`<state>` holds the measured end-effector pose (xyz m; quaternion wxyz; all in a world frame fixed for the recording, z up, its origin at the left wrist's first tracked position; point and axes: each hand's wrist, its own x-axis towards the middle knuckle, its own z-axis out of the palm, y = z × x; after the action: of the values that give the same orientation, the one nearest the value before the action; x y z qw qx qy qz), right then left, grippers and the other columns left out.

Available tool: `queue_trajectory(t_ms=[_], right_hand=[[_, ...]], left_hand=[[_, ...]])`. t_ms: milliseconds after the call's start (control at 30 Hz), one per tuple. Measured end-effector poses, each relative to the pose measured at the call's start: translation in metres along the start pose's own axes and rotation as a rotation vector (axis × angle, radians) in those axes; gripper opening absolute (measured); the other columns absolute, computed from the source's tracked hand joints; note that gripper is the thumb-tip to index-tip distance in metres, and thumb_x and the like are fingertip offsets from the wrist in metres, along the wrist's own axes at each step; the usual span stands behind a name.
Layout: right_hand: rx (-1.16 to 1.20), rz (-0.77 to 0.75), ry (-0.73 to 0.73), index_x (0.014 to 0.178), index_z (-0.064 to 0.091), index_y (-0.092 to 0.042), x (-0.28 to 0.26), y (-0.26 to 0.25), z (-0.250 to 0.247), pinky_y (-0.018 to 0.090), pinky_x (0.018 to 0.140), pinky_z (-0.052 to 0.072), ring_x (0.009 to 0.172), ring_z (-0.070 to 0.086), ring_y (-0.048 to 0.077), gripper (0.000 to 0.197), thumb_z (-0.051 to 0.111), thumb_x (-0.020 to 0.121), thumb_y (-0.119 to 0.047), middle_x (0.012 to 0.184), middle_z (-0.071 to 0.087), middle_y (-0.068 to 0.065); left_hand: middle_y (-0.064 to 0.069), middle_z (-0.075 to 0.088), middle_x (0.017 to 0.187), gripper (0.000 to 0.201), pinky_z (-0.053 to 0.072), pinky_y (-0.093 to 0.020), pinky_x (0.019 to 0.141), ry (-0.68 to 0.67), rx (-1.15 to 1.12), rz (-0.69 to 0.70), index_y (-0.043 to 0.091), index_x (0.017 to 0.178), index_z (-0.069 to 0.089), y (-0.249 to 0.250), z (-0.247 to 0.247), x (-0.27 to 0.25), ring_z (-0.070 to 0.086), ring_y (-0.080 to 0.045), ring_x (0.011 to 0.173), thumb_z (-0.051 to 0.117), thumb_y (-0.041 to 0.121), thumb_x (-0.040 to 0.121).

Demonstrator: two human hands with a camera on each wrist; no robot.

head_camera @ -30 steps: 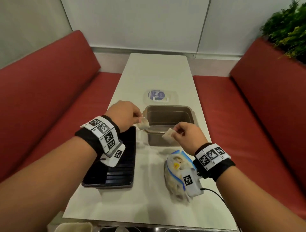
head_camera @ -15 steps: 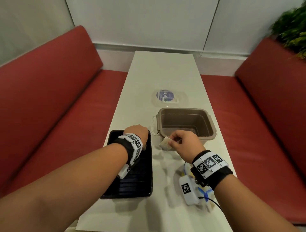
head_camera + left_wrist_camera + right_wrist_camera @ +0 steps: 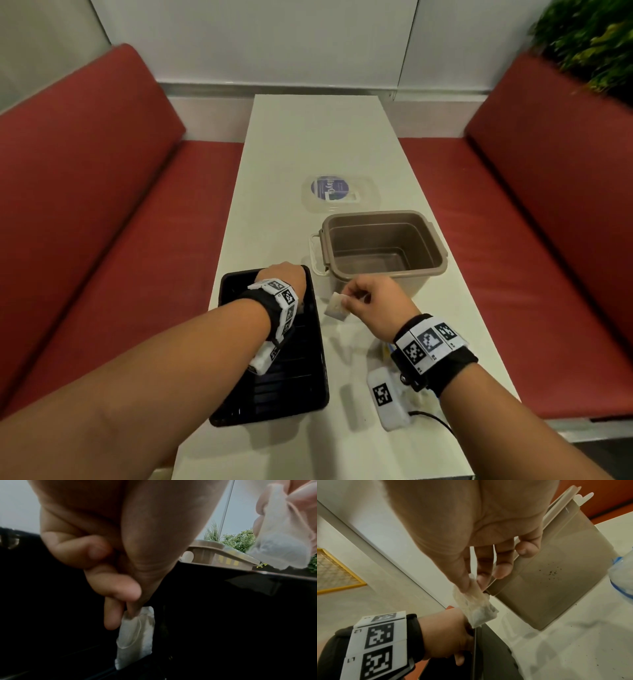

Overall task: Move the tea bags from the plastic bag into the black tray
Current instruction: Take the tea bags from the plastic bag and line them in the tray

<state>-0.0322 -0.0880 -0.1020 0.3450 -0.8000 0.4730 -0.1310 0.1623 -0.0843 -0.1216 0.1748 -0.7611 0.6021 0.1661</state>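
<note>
The black tray lies at the table's near left. My left hand is low inside its far end, thumb and fingers pinching a white tea bag that hangs down to the tray floor. My right hand hovers just right of the tray's far right corner and pinches a second tea bag, also in the right wrist view as the tea bag. The plastic bag with its blue zip edge lies under my right wrist, mostly hidden in the head view.
A brown plastic tub stands open just beyond my right hand, its clear lid flat behind it. A white sensor box with a cable lies near the front right. Red benches flank the narrow white table; a plant is at far right.
My left hand has dropped from beside the tub down into the tray with its tea bag. My right hand has shifted left toward the tray's corner, still holding its tea bag.
</note>
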Motion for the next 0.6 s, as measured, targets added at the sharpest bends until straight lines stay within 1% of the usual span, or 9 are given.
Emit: queue_trajectory(t_ms=[100,200,233,300,333,400,433,533,600], right_hand=[[0.001,0.005,0.007,0.079,0.069,-0.024,-0.001,-0.003,0.002,0.026,0.065,0.047,0.065,0.055,0.008,0.009,0.066,0.087,-0.025,0.069,0.063,-0.007],[0.007,0.017,0.006,0.082,0.069,-0.025,-0.002,-0.007,0.003,0.019,0.059,0.040,0.062,0.052,0.004,0.008,0.065,0.089,-0.027,0.068,0.062,-0.008],[0.007,0.019,0.005,0.082,0.068,-0.027,-0.001,-0.009,0.003,0.018,0.059,0.040,0.062,0.053,0.003,0.008,0.065,0.089,-0.028,0.069,0.062,-0.009],[-0.002,0.009,0.003,0.083,0.067,-0.027,0.001,-0.015,0.003,0.021,0.063,0.043,0.066,0.055,0.006,0.007,0.066,0.089,-0.029,0.073,0.065,-0.008],[-0.012,0.000,0.003,0.084,0.067,-0.027,0.003,-0.018,0.004,0.023,0.066,0.045,0.068,0.056,0.008,0.006,0.066,0.089,-0.029,0.075,0.066,-0.006],[-0.034,-0.017,0.009,0.083,0.068,-0.028,0.008,-0.025,0.007,0.025,0.069,0.047,0.072,0.059,0.011,0.006,0.067,0.089,-0.030,0.078,0.068,-0.006],[-0.038,-0.024,0.013,0.083,0.068,-0.028,0.011,-0.029,0.008,0.025,0.070,0.048,0.074,0.060,0.011,0.006,0.067,0.088,-0.032,0.079,0.068,-0.007],[-0.047,-0.048,0.013,0.086,0.072,-0.026,0.019,-0.038,0.010,0.026,0.069,0.050,0.075,0.062,0.012,0.011,0.068,0.087,-0.036,0.077,0.066,-0.009],[-0.041,-0.060,0.007,0.086,0.072,-0.025,0.023,-0.044,0.009,0.026,0.068,0.050,0.074,0.061,0.011,0.015,0.069,0.087,-0.039,0.076,0.066,-0.009]], left_hand=[[-0.007,0.068,0.102,0.014,0.045,-0.032,0.069,-0.004,0.016,0.032,0.008,0.101,0.066,-0.002,-0.005,-0.003,0.062,-0.028,0.082,0.058,0.014,0.092],[-0.006,0.067,0.100,0.017,0.047,-0.032,0.072,0.004,-0.052,0.045,0.007,0.102,0.068,-0.009,-0.019,-0.009,0.060,-0.026,0.081,0.054,0.012,0.093],[-0.004,0.068,0.100,0.018,0.049,-0.032,0.074,0.029,-0.097,0.069,0.011,0.103,0.070,-0.013,-0.025,-0.012,0.062,-0.024,0.083,0.057,0.014,0.092],[0.003,0.071,0.100,0.020,0.052,-0.029,0.083,0.072,-0.237,0.203,0.021,0.104,0.073,-0.023,-0.038,-0.021,0.066,-0.017,0.090,0.065,0.016,0.086],[0.008,0.073,0.097,0.021,0.051,-0.024,0.084,0.067,-0.327,0.292,0.023,0.103,0.073,-0.028,-0.045,-0.028,0.067,-0.010,0.089,0.071,0.017,0.083],[0.012,0.073,0.088,0.024,0.050,-0.015,0.077,0.033,-0.452,0.410,0.026,0.097,0.073,-0.031,-0.056,-0.045,0.067,0.002,0.080,0.082,0.025,0.075],[0.013,0.073,0.084,0.026,0.049,-0.013,0.073,0.047,-0.460,0.426,0.027,0.095,0.073,-0.030,-0.059,-0.051,0.066,0.004,0.076,0.084,0.032,0.072],[0.012,0.067,0.079,0.021,0.048,-0.019,0.069,0.171,-0.354,0.377,0.024,0.092,0.074,-0.027,-0.058,-0.054,0.064,-0.006,0.076,0.079,0.038,0.077],[0.008,0.068,0.082,0.018,0.048,-0.023,0.070,0.210,-0.313,0.322,0.023,0.092,0.075,-0.028,-0.054,-0.052,0.063,-0.011,0.078,0.075,0.038,0.082]])
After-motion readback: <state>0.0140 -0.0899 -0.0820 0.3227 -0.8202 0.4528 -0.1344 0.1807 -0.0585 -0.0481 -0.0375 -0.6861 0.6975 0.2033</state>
